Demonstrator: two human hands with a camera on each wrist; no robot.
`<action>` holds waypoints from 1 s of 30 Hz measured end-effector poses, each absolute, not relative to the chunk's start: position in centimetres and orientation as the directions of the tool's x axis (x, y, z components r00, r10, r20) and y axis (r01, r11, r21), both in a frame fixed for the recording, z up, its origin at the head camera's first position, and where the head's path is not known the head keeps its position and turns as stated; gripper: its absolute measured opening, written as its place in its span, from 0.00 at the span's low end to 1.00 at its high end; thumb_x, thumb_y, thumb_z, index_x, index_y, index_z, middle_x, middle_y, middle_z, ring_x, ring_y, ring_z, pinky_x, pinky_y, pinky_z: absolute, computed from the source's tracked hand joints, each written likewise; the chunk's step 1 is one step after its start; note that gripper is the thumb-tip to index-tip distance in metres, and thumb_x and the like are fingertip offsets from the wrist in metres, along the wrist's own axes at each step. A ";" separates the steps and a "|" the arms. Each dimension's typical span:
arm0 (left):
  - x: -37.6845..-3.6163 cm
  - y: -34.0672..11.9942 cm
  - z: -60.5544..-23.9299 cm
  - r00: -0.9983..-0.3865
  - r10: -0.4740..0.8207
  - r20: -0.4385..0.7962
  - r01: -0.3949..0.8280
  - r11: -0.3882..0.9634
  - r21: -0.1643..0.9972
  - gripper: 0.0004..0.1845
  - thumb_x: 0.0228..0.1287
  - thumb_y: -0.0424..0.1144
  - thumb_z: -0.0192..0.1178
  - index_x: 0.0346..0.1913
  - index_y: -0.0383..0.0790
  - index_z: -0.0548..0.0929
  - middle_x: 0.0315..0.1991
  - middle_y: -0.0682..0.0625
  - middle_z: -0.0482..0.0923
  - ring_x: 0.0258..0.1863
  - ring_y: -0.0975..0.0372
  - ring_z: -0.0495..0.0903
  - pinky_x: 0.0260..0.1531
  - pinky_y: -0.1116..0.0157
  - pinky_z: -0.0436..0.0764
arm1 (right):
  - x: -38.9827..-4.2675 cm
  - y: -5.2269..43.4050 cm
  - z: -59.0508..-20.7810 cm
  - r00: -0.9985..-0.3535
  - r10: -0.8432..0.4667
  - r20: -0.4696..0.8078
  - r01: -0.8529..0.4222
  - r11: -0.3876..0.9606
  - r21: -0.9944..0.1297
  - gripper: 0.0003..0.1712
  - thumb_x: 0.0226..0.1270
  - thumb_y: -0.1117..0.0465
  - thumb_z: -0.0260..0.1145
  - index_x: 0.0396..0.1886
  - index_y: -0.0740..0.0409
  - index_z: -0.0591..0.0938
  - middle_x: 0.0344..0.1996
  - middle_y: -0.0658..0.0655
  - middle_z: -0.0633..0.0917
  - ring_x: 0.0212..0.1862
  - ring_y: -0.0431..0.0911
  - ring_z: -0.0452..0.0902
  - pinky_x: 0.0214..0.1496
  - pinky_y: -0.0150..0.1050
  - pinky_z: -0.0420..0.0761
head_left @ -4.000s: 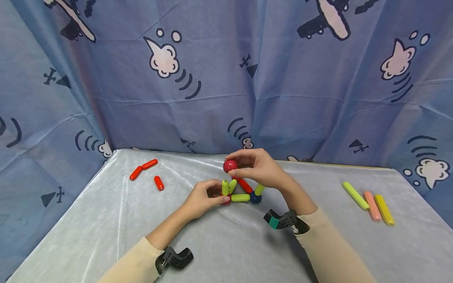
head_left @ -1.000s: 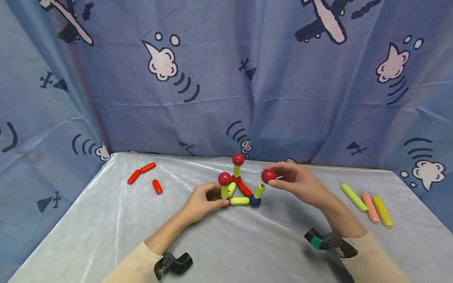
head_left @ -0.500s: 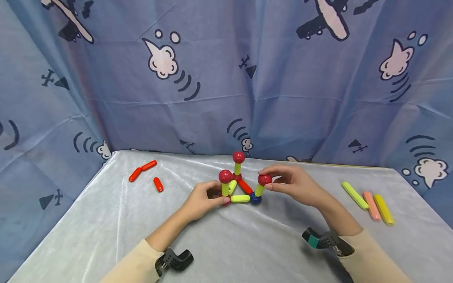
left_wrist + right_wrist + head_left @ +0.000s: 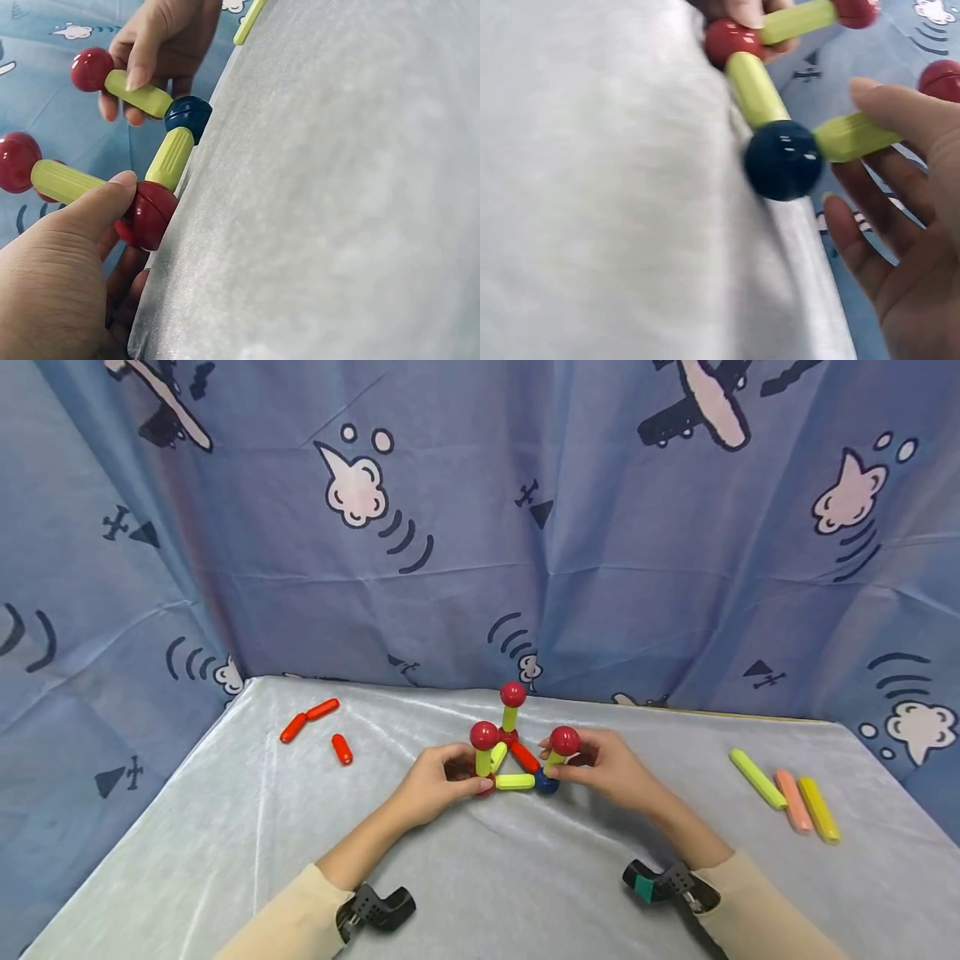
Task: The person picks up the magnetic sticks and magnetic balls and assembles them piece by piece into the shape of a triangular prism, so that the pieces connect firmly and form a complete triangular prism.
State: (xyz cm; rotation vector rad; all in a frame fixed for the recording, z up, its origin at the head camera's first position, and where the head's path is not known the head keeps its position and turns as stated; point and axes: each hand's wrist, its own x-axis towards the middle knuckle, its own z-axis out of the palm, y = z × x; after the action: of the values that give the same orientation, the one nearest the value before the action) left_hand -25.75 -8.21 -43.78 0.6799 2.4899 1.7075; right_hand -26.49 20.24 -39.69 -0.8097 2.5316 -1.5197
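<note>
Grey cloth (image 4: 480, 893), yellow-green rod (image 4: 151, 99) between right fingers (image 4: 142, 61)

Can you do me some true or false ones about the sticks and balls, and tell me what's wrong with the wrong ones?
1. Three loose red sticks lie on the left of the table. True.
2. The loose sticks on the right are all pink. False: there is one loose green stick, one pink stick and one yellow stick.
3. The right hand pinches the upright green stick on the blue ball. True.
4. The left hand lies flat on the table. False: it holds the near bottom red ball.
5. The three top balls are blue. False: all three are red.
6. A joined red stick touches the blue ball. True.
</note>
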 end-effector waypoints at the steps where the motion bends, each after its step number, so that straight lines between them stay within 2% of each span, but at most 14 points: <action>1: -25.8 -8.2 -43.7 -0.903 0.379 0.204 0.327 0.296 0.898 0.13 0.58 0.38 0.74 0.46 0.40 0.87 0.40 0.47 0.88 0.36 0.66 0.82 0.40 0.71 0.82 | -26.5 20.1 -40.0 -0.861 -0.462 0.211 -0.400 0.362 -0.842 0.17 0.60 0.65 0.75 0.49 0.65 0.85 0.43 0.60 0.90 0.41 0.37 0.84 0.45 0.34 0.86; 4: -25.8 -8.1 -43.7 -0.902 0.378 0.208 0.331 0.297 0.896 0.13 0.59 0.38 0.74 0.45 0.41 0.87 0.40 0.48 0.88 0.36 0.66 0.82 0.39 0.71 0.82 | -26.4 19.6 -40.7 -0.869 -0.427 0.250 -0.414 0.350 -0.841 0.14 0.60 0.65 0.75 0.45 0.64 0.86 0.40 0.60 0.89 0.39 0.36 0.83 0.42 0.34 0.85; 13: -25.9 -8.3 -43.3 -0.895 0.393 0.210 0.342 0.304 0.889 0.15 0.59 0.38 0.73 0.48 0.38 0.86 0.41 0.45 0.88 0.38 0.64 0.83 0.41 0.70 0.82 | -26.3 19.3 -41.9 -0.891 -0.374 0.258 -0.390 0.336 -0.858 0.16 0.58 0.64 0.77 0.46 0.62 0.87 0.40 0.61 0.89 0.37 0.37 0.84 0.41 0.33 0.86; 18: -26.5 -9.4 -41.7 -0.848 0.509 0.147 0.380 0.392 0.837 0.20 0.59 0.40 0.73 0.54 0.40 0.84 0.47 0.47 0.87 0.44 0.62 0.85 0.48 0.67 0.84 | -26.2 19.8 -42.6 -0.887 -0.379 0.264 -0.390 0.306 -0.869 0.18 0.57 0.68 0.77 0.48 0.64 0.86 0.41 0.66 0.89 0.38 0.36 0.85 0.42 0.32 0.86; 21: -26.7 -11.7 -39.2 -0.810 0.582 0.075 0.443 0.523 0.729 0.22 0.61 0.38 0.71 0.58 0.41 0.83 0.53 0.47 0.85 0.50 0.58 0.85 0.53 0.62 0.84 | -26.3 19.8 -42.9 -0.887 -0.385 0.256 -0.379 0.290 -0.879 0.18 0.56 0.67 0.77 0.48 0.64 0.86 0.41 0.66 0.88 0.39 0.36 0.85 0.43 0.33 0.86; 23: -26.8 -13.9 -37.4 -0.813 0.580 0.046 0.473 0.612 0.633 0.23 0.62 0.35 0.69 0.61 0.40 0.82 0.56 0.46 0.85 0.52 0.55 0.84 0.54 0.58 0.83 | -26.3 19.6 -43.0 -0.884 -0.393 0.253 -0.379 0.283 -0.881 0.18 0.56 0.67 0.77 0.48 0.64 0.86 0.42 0.66 0.88 0.39 0.37 0.85 0.43 0.33 0.86; 26: -26.6 -17.5 -35.3 -0.863 0.505 0.023 0.457 0.759 0.465 0.24 0.59 0.27 0.63 0.60 0.43 0.83 0.57 0.47 0.85 0.53 0.52 0.83 0.52 0.54 0.82 | -26.4 19.6 -43.2 -0.882 -0.398 0.251 -0.377 0.277 -0.884 0.18 0.56 0.67 0.77 0.47 0.63 0.87 0.41 0.66 0.89 0.38 0.37 0.85 0.43 0.33 0.86; 30: -26.3 -21.2 -34.1 -0.927 0.373 -0.040 0.337 0.875 0.346 0.32 0.49 0.19 0.54 0.57 0.46 0.85 0.55 0.47 0.85 0.51 0.52 0.81 0.47 0.56 0.76 | -26.5 19.8 -43.3 -0.884 -0.393 0.252 -0.372 0.265 -0.890 0.21 0.57 0.68 0.76 0.52 0.66 0.85 0.44 0.67 0.88 0.39 0.36 0.85 0.44 0.32 0.86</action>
State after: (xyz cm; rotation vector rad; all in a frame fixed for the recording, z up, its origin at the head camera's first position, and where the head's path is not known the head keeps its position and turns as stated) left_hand -26.32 -21.16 -34.05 0.5584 2.9395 0.5139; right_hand -26.51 19.76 -43.27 -0.7505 2.4836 -1.7377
